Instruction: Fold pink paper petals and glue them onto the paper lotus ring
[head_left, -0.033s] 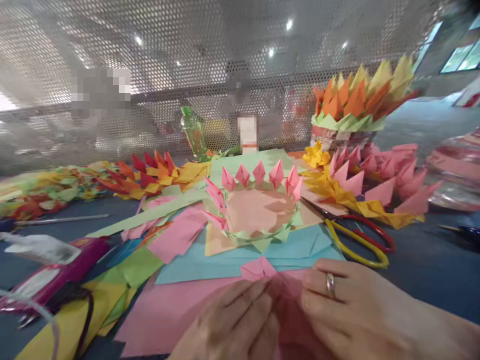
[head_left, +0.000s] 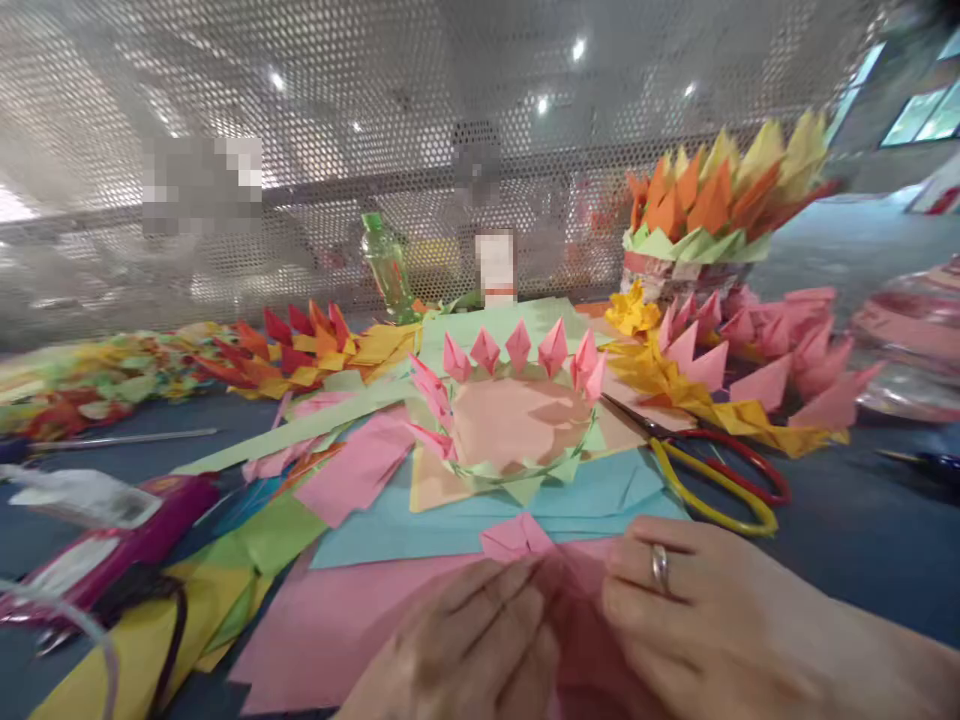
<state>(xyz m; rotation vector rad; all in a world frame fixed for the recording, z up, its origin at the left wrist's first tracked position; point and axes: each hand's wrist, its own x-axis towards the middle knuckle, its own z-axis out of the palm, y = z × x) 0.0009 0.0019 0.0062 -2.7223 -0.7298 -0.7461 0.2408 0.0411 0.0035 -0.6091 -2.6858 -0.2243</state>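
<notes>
My left hand is closed, its fingers pressed on a small folded pink paper above a pink sheet. My right hand, with a ring on one finger, is closed opposite it; its fingertips meet the left ones and are blurred at the same folded paper. Just beyond lie blue sheets. On an orange sheet behind them stands a pale green paper ring with pink folded points around its far and left sides. Yellow-and-red-handled scissors rest by my right hand.
At left are a magenta tool, probably a glue gun, with its cord, and yellow and green paper. Red-orange folded pieces and a green bottle stand farther back. An orange-yellow paper piece and pink points occupy the right.
</notes>
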